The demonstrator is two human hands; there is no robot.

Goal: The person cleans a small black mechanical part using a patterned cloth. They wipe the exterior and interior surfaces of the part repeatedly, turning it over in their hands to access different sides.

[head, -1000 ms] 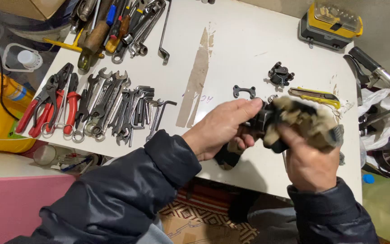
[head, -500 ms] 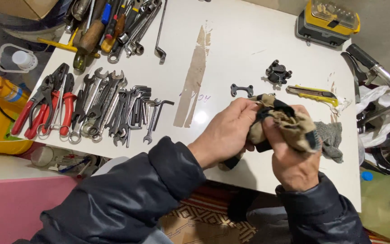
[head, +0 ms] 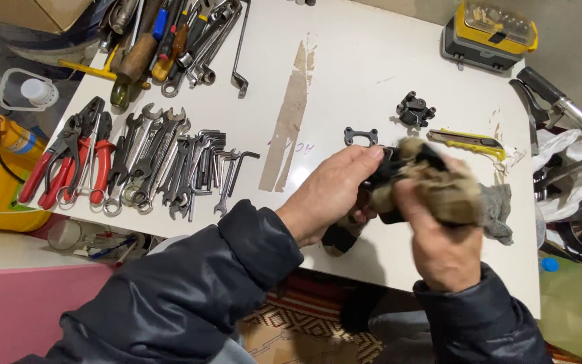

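— What lay on the left of the white table [head: 345,81]?

— Red-handled pliers [head: 69,158], then a row of spanners [head: 163,162], well apart from the hands.

— And the hands?

— The left hand [head: 331,195] was clenched around a black metal part [head: 380,176], held just above the table's near edge. The right hand [head: 439,236] pressed a dirty tan rag [head: 442,189] against it, fingers closed on the cloth.

— What could have gone wrong?

— I judged the part might slip from the rubbing and drop off the edge. Further right, the rag could have snagged the yellow utility knife [head: 467,141], near the small black bracket [head: 361,137].
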